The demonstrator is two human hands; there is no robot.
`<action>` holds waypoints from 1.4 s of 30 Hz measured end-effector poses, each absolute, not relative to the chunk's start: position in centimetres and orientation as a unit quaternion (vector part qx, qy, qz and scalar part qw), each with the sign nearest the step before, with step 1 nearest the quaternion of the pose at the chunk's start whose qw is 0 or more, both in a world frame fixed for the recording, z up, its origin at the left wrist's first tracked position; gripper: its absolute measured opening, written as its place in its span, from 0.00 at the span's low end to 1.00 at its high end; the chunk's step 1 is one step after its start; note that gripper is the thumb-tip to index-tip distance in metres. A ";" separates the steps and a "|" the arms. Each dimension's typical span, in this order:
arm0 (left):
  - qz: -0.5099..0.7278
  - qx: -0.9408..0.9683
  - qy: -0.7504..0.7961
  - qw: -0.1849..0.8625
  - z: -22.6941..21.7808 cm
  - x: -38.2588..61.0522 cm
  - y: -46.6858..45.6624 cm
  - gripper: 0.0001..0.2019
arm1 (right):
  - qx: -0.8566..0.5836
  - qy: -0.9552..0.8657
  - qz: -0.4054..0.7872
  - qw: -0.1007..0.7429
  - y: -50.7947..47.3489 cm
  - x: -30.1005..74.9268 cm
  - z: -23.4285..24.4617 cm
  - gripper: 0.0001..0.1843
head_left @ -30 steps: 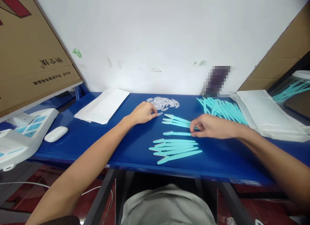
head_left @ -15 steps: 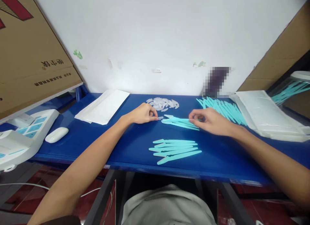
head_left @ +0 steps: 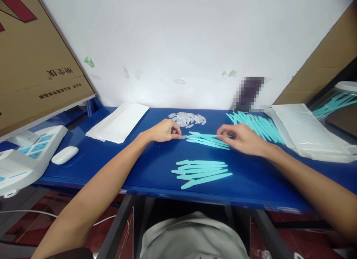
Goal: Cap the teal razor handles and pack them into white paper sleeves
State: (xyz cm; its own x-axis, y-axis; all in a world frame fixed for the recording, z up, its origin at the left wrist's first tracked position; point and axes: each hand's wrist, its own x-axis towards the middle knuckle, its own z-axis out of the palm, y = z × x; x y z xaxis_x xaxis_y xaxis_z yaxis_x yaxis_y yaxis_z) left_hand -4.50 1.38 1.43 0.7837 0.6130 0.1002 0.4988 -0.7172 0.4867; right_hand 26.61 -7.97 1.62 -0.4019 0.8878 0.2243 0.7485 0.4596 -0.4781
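Observation:
My right hand [head_left: 241,138] pinches the end of a thin teal plastic stick [head_left: 205,136], held level just above a few loose teal sticks [head_left: 212,143] on the blue table [head_left: 134,166]. My left hand [head_left: 164,130] is closed in a pinch on a small clear cap [head_left: 184,136] that meets the stick's left tip. Behind it lies a heap of clear caps [head_left: 186,118]. A neat group of several teal sticks [head_left: 200,172] lies near the front edge.
A big pile of teal sticks [head_left: 256,125] sits at the back right beside white bags [head_left: 304,130]. A white bag stack [head_left: 118,121], a white mouse [head_left: 65,154] and a white device [head_left: 22,154] are on the left. Cardboard boxes [head_left: 36,61] flank both sides.
My right hand left the single stick in the middle, moved back to the loose sticks and lifted one. My left hand stayed by the caps, pinching one against the stick's tip.

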 end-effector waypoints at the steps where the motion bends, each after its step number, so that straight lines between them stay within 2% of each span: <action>1: 0.135 0.916 0.300 0.227 1.4 -4.4 1.2 0.12 | -0.495 -0.824 0.154 0.229 -8.0 26.4 1.5 0.17; 9: 0.226 0.903 0.289 0.223 0.5 -3.3 0.7 0.14 | -0.486 -0.831 0.134 0.236 -8.5 25.3 1.4 0.16; 13: 0.221 0.920 0.308 0.104 -0.3 -3.1 1.4 0.20 | -0.487 -0.847 0.107 0.181 -8.4 25.3 1.8 0.15; 17: 0.118 0.934 0.338 -0.002 -0.9 -2.9 1.8 0.24 | -0.495 -0.852 0.046 0.162 -8.6 25.0 2.0 0.17; 20: 0.081 0.938 0.334 -0.031 -0.9 -3.0 1.7 0.24 | -0.475 -0.863 0.087 0.148 -9.3 24.7 2.1 0.20; 25: 0.092 0.941 0.317 -0.069 0.2 -3.4 1.3 0.20 | -0.399 -0.891 0.199 0.083 -10.2 24.0 2.3 0.19; 30: 0.098 0.942 0.314 -0.072 0.7 -3.6 1.1 0.21 | -0.379 -0.893 0.230 0.077 -10.0 23.9 2.5 0.13; 36: 0.103 0.936 0.332 -0.046 0.1 -3.2 1.1 0.21 | -0.401 -0.886 0.234 0.022 -10.1 24.3 2.9 0.05; 39: 0.082 0.944 0.318 -0.026 0.0 -3.0 1.1 0.20 | -0.397 -0.896 0.192 0.045 -10.0 24.4 2.9 0.07; 42: 0.090 0.947 0.307 0.015 0.0 -2.9 1.1 0.17 | -0.421 -0.883 0.183 0.103 -9.9 24.4 2.8 0.07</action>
State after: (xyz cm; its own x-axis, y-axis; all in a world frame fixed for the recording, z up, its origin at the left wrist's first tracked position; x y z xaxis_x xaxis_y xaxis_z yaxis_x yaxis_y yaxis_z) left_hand -2.91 1.15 0.03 0.7949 0.5850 0.1611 0.5797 -0.8106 0.0831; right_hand 24.41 -9.92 2.81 -0.6247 0.7804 0.0278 0.7052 0.5791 -0.4091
